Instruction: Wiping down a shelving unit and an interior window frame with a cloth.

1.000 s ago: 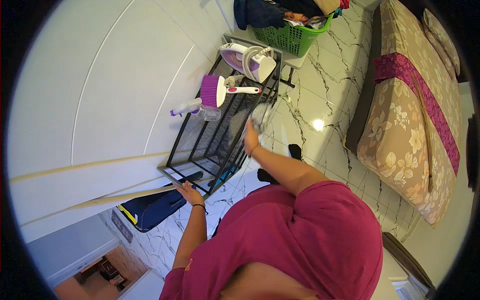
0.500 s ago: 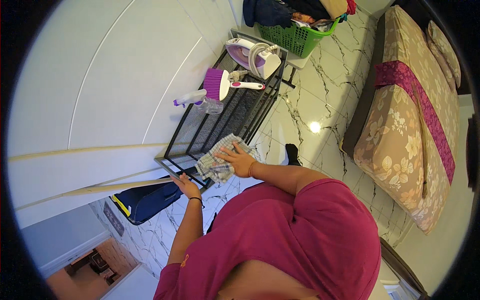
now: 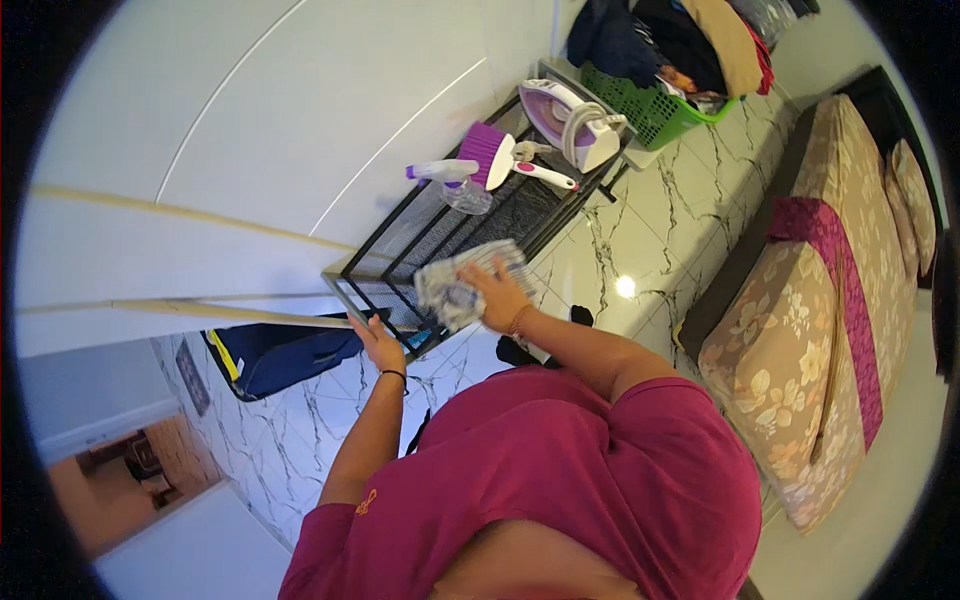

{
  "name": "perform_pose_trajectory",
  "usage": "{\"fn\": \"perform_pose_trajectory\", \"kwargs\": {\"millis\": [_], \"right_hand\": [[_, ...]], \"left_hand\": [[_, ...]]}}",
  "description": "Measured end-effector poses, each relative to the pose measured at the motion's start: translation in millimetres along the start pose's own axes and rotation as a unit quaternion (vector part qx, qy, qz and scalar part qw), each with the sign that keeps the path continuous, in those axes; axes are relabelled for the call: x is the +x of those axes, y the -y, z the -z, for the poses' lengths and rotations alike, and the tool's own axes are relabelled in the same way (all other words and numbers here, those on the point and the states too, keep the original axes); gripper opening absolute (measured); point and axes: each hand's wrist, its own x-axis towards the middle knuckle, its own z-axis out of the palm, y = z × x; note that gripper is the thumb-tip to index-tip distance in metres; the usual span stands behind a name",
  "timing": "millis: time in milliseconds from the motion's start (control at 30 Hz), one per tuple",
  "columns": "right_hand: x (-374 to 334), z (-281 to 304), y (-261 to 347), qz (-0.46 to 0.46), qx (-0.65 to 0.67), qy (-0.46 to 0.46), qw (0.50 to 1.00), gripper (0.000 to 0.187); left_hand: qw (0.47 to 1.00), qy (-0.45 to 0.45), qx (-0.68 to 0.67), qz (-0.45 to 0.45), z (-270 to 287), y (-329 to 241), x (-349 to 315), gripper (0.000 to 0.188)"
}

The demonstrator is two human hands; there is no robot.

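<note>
A black metal mesh rack (image 3: 410,240) with a grey top edge runs along the white wall in front of me. At its near end, my left hand (image 3: 380,345) grips the frame, fingers around the edge. My right hand (image 3: 497,297) presses a white and grey checked cloth (image 3: 447,292) onto the rack's near part; the cloth is slightly blurred. Farther along the rack stand a clear spray bottle (image 3: 466,194) with a white and purple head, a purple-bristled brush (image 3: 487,155) with a white handle, and a white and purple iron (image 3: 565,120) with its cord wound round it.
A green laundry basket (image 3: 655,110) heaped with clothes stands beyond the rack. To the right is a bed (image 3: 770,350) with a floral cover. A dark blue suitcase (image 3: 285,355) lies left of the rack on the marbled floor (image 3: 660,215).
The view has turned, so the rack and bed sit differently in it. My right hand and the cloth have shifted a little along the rack. My left hand keeps its hold at the rack's end.
</note>
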Motion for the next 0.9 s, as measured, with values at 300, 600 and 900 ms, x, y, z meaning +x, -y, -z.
{"fn": "perform_pose_trajectory", "kwargs": {"millis": [300, 600, 900], "right_hand": [[106.0, -8.8, 26.7, 0.061, -0.120, 0.085, 0.987, 0.059], [80.5, -5.6, 46.8, 0.070, -0.068, 0.129, 0.987, 0.053], [138.5, 8.0, 34.9, 0.035, -0.138, 0.148, 0.979, 0.055]], "left_hand": [[0.999, -0.025, 0.035, -0.034, -5.9, 0.1, -3.0, 0.050], [0.998, -0.021, 0.064, -0.016, -1.7, -7.0, -8.0, 0.050], [0.996, -0.023, 0.077, -0.025, -7.0, -5.3, -6.5, 0.052]]}}
